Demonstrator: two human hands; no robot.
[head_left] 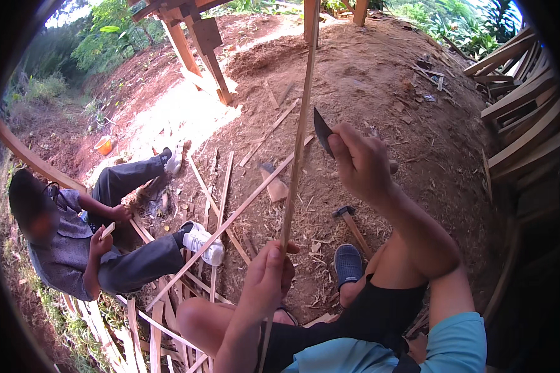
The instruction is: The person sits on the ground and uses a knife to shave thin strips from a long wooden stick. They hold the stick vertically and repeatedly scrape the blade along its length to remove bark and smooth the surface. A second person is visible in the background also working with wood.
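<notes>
My left hand [269, 273] is closed around a long, thin wooden strip [298, 143], which runs upright from my lap to the top of the view. In my right hand [359, 158] is a knife with a dark, pointed blade [322, 132]. The blade points up and left, a little to the right of the strip and apart from it. My fingers hide most of the knife's handle. A hammer [353, 230] lies on the ground close to my right foot.
At the left sits another person [68, 242], holding a small pale object. Several wooden strips [230, 217] cross the ground between us. Stacked timber [522, 118] stands at the right. Wooden posts [199, 56] rise at the back, and an orange container [104, 145] lies far left.
</notes>
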